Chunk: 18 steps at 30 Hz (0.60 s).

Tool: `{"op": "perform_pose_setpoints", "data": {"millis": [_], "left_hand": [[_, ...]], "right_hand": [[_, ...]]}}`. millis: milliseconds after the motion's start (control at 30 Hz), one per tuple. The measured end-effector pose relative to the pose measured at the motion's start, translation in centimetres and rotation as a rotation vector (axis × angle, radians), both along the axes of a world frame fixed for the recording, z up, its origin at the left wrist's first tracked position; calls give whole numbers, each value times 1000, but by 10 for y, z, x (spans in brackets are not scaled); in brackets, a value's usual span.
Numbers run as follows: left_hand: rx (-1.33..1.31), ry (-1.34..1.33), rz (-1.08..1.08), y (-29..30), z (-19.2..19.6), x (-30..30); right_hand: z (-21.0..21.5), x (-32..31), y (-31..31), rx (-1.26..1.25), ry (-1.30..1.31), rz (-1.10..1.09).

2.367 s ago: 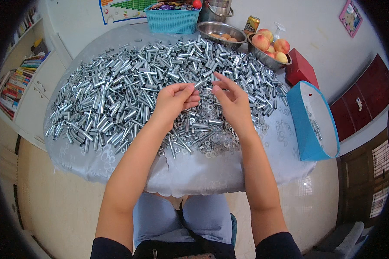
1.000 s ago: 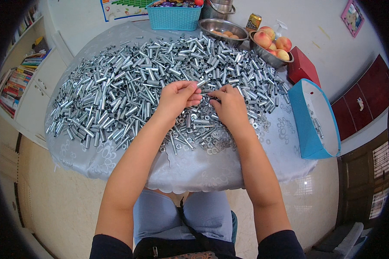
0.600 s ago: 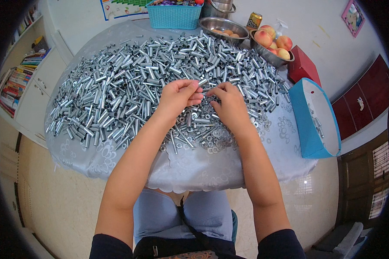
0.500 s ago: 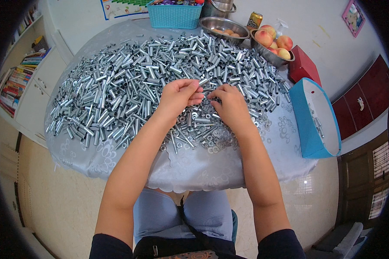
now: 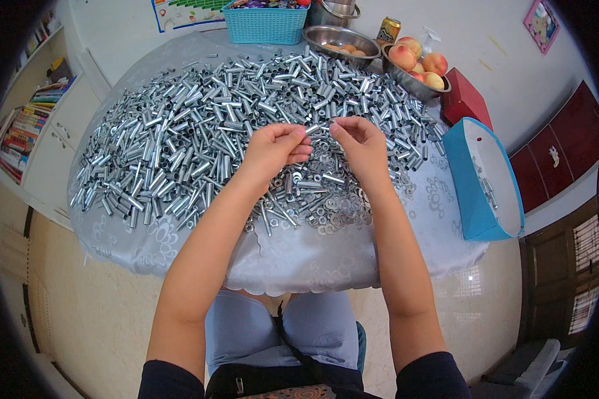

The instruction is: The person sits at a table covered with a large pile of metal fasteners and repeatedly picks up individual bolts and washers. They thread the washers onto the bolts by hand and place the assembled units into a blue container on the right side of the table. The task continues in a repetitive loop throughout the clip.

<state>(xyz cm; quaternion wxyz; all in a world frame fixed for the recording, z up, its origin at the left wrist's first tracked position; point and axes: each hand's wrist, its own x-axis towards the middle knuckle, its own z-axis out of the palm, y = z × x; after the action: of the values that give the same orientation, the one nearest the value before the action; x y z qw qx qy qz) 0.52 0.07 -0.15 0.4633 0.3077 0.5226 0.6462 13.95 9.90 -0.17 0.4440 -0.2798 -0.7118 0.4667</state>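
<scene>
My left hand [image 5: 277, 147] pinches a short silver metal sleeve [image 5: 314, 128] between thumb and fingers, its free end pointing right. Close by, my right hand [image 5: 363, 147] has thumb and forefinger pressed together at that end of the sleeve. A tiny metal part sits at those fingertips, too small to name. Both hands are above a wide heap of silver metal sleeves [image 5: 160, 133]. Below and between them lie washers and nuts [image 5: 329, 211], with a few bolts [image 5: 271, 216] at the heap's near edge.
On the right stands a blue open box [image 5: 476, 213] with a few metal pieces inside. Behind it are a red box [image 5: 466, 100], a bowl of peaches [image 5: 416, 86], a can [image 5: 388, 30], a bowl of eggs [image 5: 319, 33] and a turquoise basket [image 5: 263, 25]. A patterned silver cloth [image 5: 299, 263] covers the table.
My right hand has risen from the loose parts to the sleeve's end, and its fingertips are now pinched on a tiny piece. My left hand stays in place with the sleeve.
</scene>
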Motion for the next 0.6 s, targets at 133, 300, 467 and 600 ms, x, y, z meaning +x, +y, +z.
{"op": "perform_pose_setpoints", "data": {"millis": [133, 300, 467, 600], "left_hand": [[-1, -4, -8, -1, 2, 2], [10, -7, -22, -2, 3, 3], [42, 2, -15, -3, 6, 1], [56, 5, -33, -4, 8, 0]], "right_hand": [[-3, -2, 0, -86, 65, 69], [-1, 0, -1, -140, 90, 137], [11, 6, 0, -161, 81, 190], [18, 8, -4, -214, 125, 209]]}}
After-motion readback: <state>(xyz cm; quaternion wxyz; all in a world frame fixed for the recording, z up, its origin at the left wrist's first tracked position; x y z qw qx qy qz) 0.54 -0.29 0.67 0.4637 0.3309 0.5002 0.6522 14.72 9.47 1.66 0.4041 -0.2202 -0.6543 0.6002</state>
